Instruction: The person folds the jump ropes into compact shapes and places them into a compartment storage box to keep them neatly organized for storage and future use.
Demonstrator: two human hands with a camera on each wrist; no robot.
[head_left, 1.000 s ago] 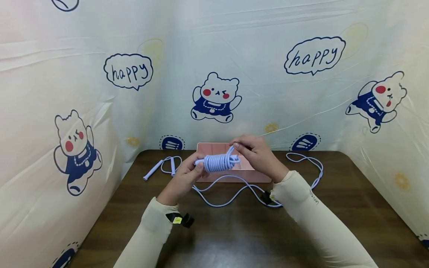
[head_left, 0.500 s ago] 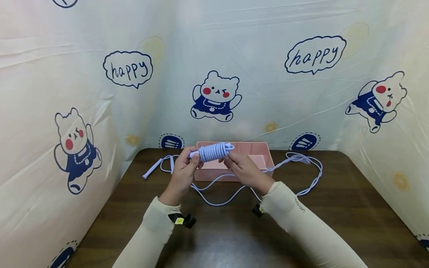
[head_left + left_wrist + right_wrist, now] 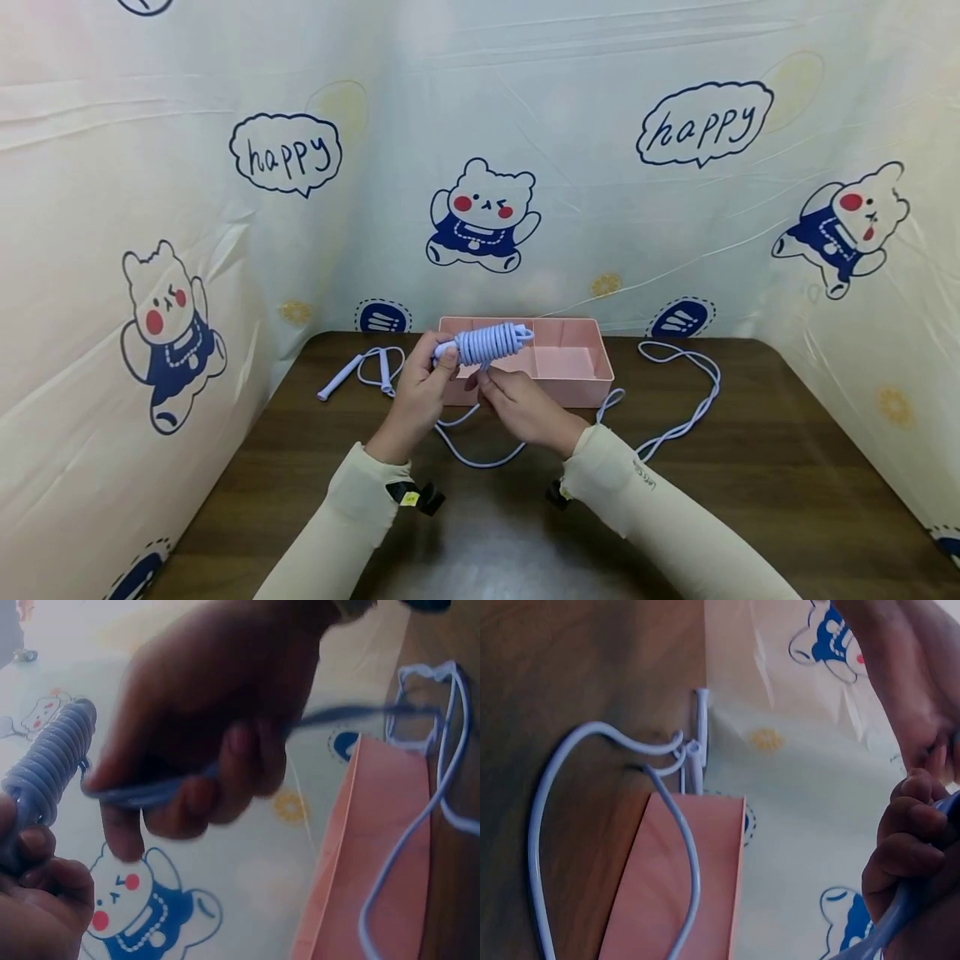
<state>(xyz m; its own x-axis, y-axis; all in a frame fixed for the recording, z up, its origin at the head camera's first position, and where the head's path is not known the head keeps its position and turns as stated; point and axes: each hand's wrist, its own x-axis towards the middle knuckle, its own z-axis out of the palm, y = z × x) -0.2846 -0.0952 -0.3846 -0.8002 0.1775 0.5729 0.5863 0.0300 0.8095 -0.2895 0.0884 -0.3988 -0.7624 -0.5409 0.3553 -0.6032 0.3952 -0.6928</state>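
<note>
A periwinkle jump rope (image 3: 491, 343) is held up in front of the pink box, its cord wound in several tight turns into a thick coil. My left hand (image 3: 420, 387) grips the handle end that sticks out on the coil's left. Below the coil, my right hand (image 3: 525, 408) pinches the running cord, which passes through its curled fingers in the left wrist view, where the right hand (image 3: 210, 697) fills the middle. A small loop of cord shows at the coil's right end. The part of the handles inside the turns is hidden.
The pink divided box (image 3: 570, 393) stands at the table's back edge. Two loose jump rope handles (image 3: 341, 377) lie left of it with thin cord. Slack cord (image 3: 487, 465) curves in front of the box, and more twisted cord (image 3: 708, 392) lies to the right. A printed curtain (image 3: 360, 208) surrounds the table.
My right hand has swung from above the coil's right end down and left beneath it, carrying the cord around. The left hand still holds the coil, raised slightly and tilted along the way.
</note>
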